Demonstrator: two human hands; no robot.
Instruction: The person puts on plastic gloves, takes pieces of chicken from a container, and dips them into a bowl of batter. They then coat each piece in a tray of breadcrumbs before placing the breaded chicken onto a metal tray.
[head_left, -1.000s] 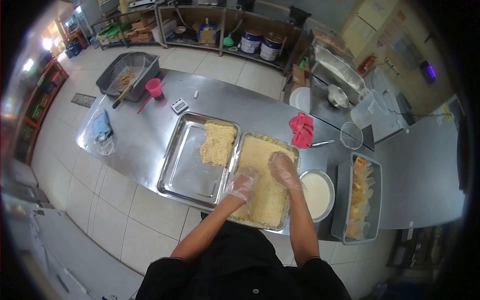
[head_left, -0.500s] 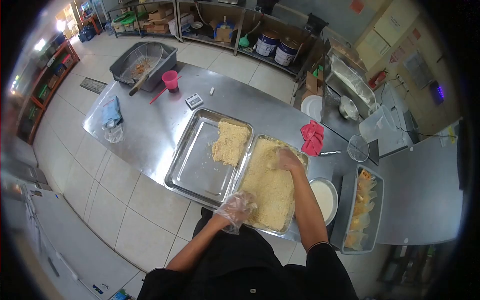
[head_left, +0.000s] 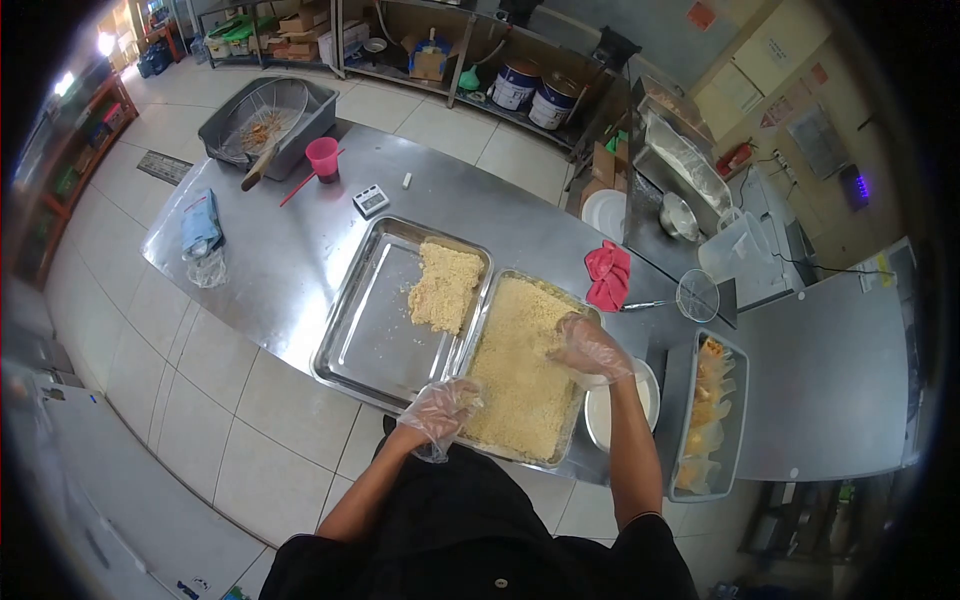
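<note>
Steel covers the long worktable. At its far left end lies a blue bag, and behind it stands a grey tub with a wire strainer inside. A pink cup stands just beside the tub, with a small white timer near it.

Toward the middle lies a shallow metal tray, mostly bare, with a heap of breaded pieces in its far right corner. Touching it on the right is a second tray, filled edge to edge with pale crumbs.

The left hand, in a clear plastic glove, rests at the near left corner of the crumb tray, fingers loose and spread, with nothing in them. The right hand, gloved too, lies on the crumbs at the tray's right side, fingers bent down; whether they grasp anything cannot be told.

Just right of this tray sits a bowl of white batter, partly under the right forearm. Behind lie a red cloth and a wire skimmer. A grey bin of yellowish pieces stands furthest right.
</note>
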